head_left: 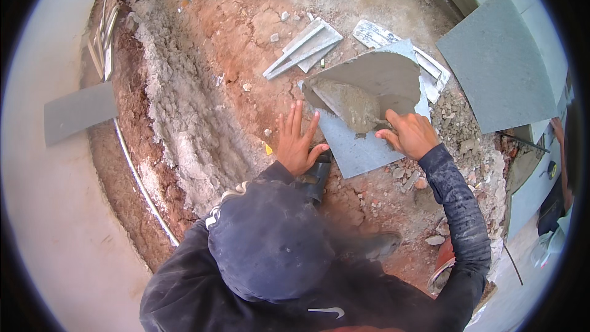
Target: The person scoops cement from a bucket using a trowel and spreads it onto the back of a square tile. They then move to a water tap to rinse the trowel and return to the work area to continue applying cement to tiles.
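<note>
A blue-grey tile (pixel 359 154) lies on the rubble in front of me, with wet grey mortar (pixel 402 77) spread over its far part. My right hand (pixel 410 135) is closed around the handle of a trowel (pixel 350 103). The trowel's blade rests in the mortar and is coated with it. My left hand (pixel 295 146) is open, fingers spread, beside the tile's left edge; I cannot tell whether it touches the tile. It holds nothing. Below it shows part of a dark boot (pixel 315 179).
Broken white pieces (pixel 307 48) lie beyond the tile. A large grey slab (pixel 498 64) leans at the right; a smaller one (pixel 80 112) is at the left wall. A pale pipe (pixel 138 172) runs along the left. A reddish bucket (pixel 444 259) stands near my right arm. Another person's arm (pixel 560 154) shows far right.
</note>
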